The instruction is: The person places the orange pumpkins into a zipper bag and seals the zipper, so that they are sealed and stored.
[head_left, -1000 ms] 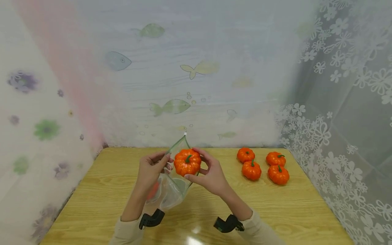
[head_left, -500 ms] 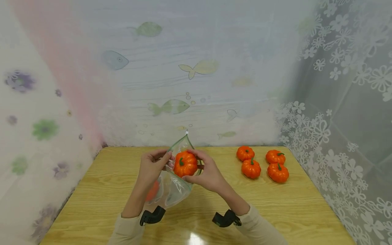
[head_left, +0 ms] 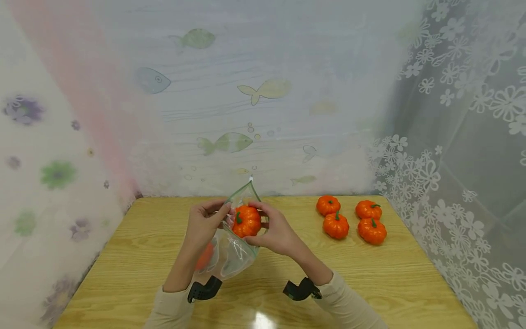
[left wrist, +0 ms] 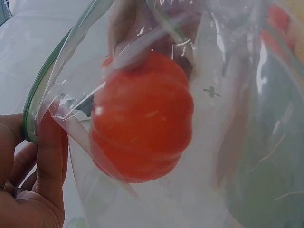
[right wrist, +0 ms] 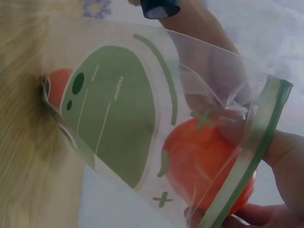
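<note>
My left hand [head_left: 205, 225] pinches the green-edged rim of a clear zip bag [head_left: 237, 261]. In my right hand [head_left: 279, 232] a small orange pumpkin [head_left: 248, 221] with a green stem is gripped between thumb and fingers, in the bag's open mouth. Through the film, the left wrist view shows this pumpkin [left wrist: 142, 118] with fingertips at its top. Another orange pumpkin [head_left: 204, 257] lies low inside the bag, partly hidden by my left forearm. A green name label [right wrist: 114, 114] is printed on the bag.
Several orange pumpkins [head_left: 336, 225] sit in two pairs on the right of the wooden table [head_left: 304, 283]. A printed curtain [head_left: 267, 114] hangs behind the table's far edge, with lacy cloth [head_left: 431, 178] along the right side.
My right hand has moved left and slightly down, bringing the pumpkin deeper into the bag's mouth. The pumpkin's stem has turned to the left. My left hand keeps its hold on the rim.
</note>
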`<action>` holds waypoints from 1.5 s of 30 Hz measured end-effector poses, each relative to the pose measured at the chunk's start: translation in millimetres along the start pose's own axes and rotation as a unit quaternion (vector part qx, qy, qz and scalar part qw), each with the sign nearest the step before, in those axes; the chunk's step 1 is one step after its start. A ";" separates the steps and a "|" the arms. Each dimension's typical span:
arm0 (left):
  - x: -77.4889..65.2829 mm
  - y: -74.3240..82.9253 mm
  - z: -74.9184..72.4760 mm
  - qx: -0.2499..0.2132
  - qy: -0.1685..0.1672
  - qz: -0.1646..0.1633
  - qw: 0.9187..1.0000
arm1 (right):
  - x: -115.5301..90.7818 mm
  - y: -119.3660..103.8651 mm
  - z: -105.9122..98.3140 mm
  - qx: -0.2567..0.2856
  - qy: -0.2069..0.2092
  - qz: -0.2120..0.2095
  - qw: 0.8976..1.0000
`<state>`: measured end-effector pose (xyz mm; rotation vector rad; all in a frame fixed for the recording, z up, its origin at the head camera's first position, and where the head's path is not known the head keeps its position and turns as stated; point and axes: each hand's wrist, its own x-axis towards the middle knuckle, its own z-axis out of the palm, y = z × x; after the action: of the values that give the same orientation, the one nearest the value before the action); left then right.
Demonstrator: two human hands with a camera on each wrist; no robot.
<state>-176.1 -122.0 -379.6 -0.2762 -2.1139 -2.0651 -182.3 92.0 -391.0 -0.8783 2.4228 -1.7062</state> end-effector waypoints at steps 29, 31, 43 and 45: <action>-2.5 -5.0 2.5 -0.006 0.002 -0.002 1.000 | -3.6 6.4 -3.3 0.002 -0.066 0.007 0.998; -2.2 -5.0 2.8 -0.007 0.003 -0.002 1.000 | -3.2 6.2 -3.0 -0.008 -0.064 -0.002 0.998; 0.3 -1.7 0.8 -0.007 0.002 0.017 1.000 | -3.6 4.9 -4.8 -0.034 -0.075 -0.015 0.996; 0.3 -1.0 0.5 -0.006 0.001 0.021 1.000 | -4.2 4.6 -4.5 -0.035 -0.066 -0.014 0.997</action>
<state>-176.7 -121.5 -380.5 -0.3164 -2.0764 -2.0543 -182.3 98.9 -394.4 -1.0049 2.4074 -1.5279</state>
